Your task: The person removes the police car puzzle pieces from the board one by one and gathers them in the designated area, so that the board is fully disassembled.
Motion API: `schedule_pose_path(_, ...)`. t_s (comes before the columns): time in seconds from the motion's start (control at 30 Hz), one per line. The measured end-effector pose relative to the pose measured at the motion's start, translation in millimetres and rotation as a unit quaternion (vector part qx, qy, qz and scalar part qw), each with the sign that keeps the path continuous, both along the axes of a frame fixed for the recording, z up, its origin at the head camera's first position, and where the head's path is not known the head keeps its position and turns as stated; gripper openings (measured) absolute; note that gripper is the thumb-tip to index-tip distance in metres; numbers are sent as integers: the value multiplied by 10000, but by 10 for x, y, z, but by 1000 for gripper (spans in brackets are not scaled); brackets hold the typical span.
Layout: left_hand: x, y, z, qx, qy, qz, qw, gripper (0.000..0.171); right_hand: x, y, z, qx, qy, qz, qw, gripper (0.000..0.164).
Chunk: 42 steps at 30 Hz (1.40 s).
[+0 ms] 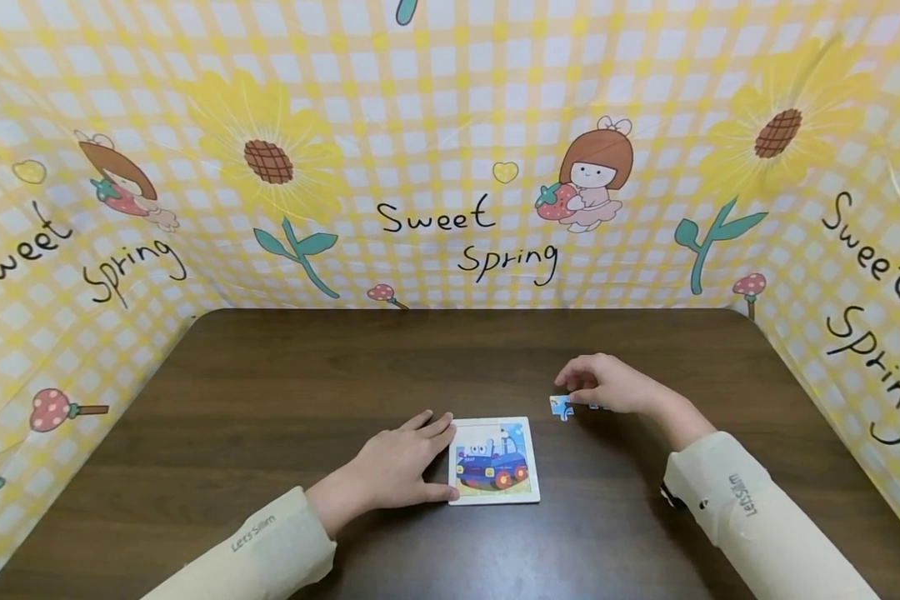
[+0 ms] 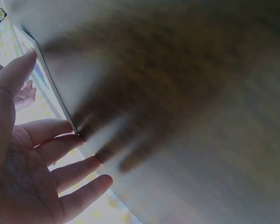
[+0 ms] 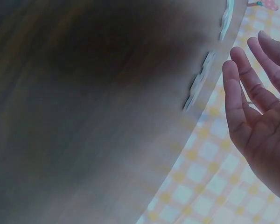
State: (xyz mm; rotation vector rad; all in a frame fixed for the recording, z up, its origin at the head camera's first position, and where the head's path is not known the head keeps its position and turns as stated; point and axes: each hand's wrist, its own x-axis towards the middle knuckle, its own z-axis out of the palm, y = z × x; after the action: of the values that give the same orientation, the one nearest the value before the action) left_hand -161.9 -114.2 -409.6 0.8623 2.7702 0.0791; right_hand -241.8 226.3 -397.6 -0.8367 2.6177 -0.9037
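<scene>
A small white-framed jigsaw puzzle (image 1: 534, 467) with a blue cartoon car lies flat on the table. Its picture has a pale, bare patch at the upper left. My left hand (image 1: 401, 467) rests along its left side, thumb at the near corner and fingertips at the far one; the left wrist view shows those fingers extended. To the right of the frame lies a blue puzzle piece (image 1: 560, 406), with my right hand (image 1: 607, 383) just over it, fingers loosely bent. More blue pieces (image 1: 598, 407) peep out below that hand. Two pieces (image 3: 199, 81) appear edge-on in the right wrist view, apart from the fingers.
The dark wooden table (image 1: 285, 367) is enclosed at the back and sides by a yellow checked cloth (image 1: 435, 158) printed with flowers and "Sweet Spring". Both forearms in pale sleeves (image 1: 270, 542) reach in from the front.
</scene>
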Motion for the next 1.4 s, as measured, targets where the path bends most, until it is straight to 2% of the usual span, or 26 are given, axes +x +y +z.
schedule_pose_path(0.27, 11, 4, 1, 7, 42, -25, 10000, 90, 22, -245, 11, -3, -32, 234, 9997, 21)
schedule_pose_path(0.5, 10, 2, -4, -10, 35, -12, 10000, 90, 69, -475, 10, -72, -246, 514, 9983, 21)
schedule_pose_path(0.77, 11, 9, -16, -10, 1, -5, 10000, 90, 129, -668, -4, 125, -191, 819, 9964, 21)
schedule_pose_path(1.4, 3, 6, -6, 19, 26, 24, 10000, 90, 232, -773, -16, 737, -146, 1240, 9894, 21)
